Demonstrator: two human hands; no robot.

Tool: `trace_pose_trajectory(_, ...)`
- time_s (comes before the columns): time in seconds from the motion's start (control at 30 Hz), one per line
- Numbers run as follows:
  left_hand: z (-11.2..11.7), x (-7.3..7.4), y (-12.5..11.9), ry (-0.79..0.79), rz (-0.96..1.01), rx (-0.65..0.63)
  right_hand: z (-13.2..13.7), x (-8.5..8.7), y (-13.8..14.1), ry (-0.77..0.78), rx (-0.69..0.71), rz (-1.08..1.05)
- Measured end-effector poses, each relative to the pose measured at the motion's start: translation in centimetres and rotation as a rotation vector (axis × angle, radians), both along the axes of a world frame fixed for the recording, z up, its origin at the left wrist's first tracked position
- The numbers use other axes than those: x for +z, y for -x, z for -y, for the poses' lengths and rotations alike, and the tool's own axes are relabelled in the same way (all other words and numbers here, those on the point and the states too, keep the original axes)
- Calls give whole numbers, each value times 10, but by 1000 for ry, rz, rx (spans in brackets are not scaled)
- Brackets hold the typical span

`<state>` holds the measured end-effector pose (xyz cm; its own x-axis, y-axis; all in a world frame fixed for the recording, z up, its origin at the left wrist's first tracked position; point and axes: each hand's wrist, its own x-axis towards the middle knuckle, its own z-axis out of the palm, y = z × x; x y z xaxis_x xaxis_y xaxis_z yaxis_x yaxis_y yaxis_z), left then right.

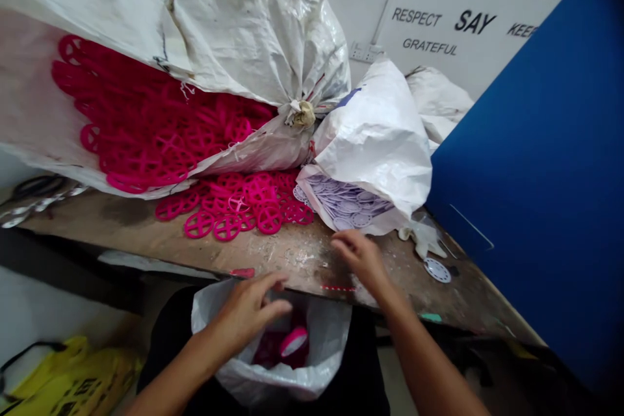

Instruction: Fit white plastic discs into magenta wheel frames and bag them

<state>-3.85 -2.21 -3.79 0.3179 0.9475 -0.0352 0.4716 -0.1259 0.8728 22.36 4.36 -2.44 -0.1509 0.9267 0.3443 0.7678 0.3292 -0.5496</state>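
Observation:
My left hand (258, 305) is over the rim of a white bag (322, 364) between my legs. Its thumb and fingers are apart, with nothing between them. Inside the bag lie pink pieces (294, 341), one with a pale face. My right hand (359, 259) is above the table, just in front of a white sack (380, 130) whose mouth shows many lilac perforated discs (348, 201). Its fingers are loosely bent and apart, and I see nothing in them. Pink spoked rings (227, 227) lie heaped on the table to the left of this hand.
A big white sack (253, 19), torn open, holds many more pink rings (146, 117). On the worn wooden table (146, 234) are a pale disc (437, 270) and a crumpled white glove (423, 237). A blue panel (546, 162) stands at right; a yellow bag (92, 377) lies lower left.

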Motion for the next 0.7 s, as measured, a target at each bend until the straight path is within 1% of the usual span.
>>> trace_pose_trajectory(0.03, -10, 2, 4, -101, -34, 78, -14, -1, -11, -29, -72, 27)
trace_pose_trajectory(0.07, -21, 4, 7, -210, -61, 160, -26, -2, -21, -43, -105, 46)
trace_pose_trajectory(0.13, -47, 3, 14, -398, -105, 307, -45, -5, -35, -41, -100, 78)
trace_pose_trajectory(0.2, -71, -2, 19, -501, -134, 429, -55, -7, -43, -25, -76, 112)
trace_pose_trajectory(0.27, -88, -7, 19, -572, -190, 489, -59, -8, -47, -2, -64, 141)
trace_pose_trajectory(0.3, -93, -9, 18, -614, -239, 470, -59, -8, -48, 29, -60, 152)
trace_pose_trajectory(0.37, -97, -13, 15, -692, -380, 339, -61, -8, -49, 125, -47, 163)
trace_pose_trajectory(0.43, -97, -16, 11, -719, -517, 204, -64, -7, -50, 217, -34, 158)
trace_pose_trajectory(0.47, -97, -17, 10, -714, -562, 172, -66, -7, -51, 241, -30, 150)
trace_pose_trajectory(0.5, -96, -17, 10, -703, -588, 165, -68, -8, -51, 244, -28, 140)
trace_pose_trajectory(0.57, -96, -18, 10, -689, -604, 195, -71, -9, -51, 235, -25, 119)
trace_pose_trajectory(0.6, -95, -18, 11, -684, -600, 209, -72, -10, -50, 233, -29, 75)
trace_pose_trajectory(0.67, -91, -16, 12, -663, -524, 256, -67, -10, -44, 232, -36, -107)
trace_pose_trajectory(0.7, -86, -14, 11, -641, -430, 292, -62, -9, -39, 228, -44, -245)
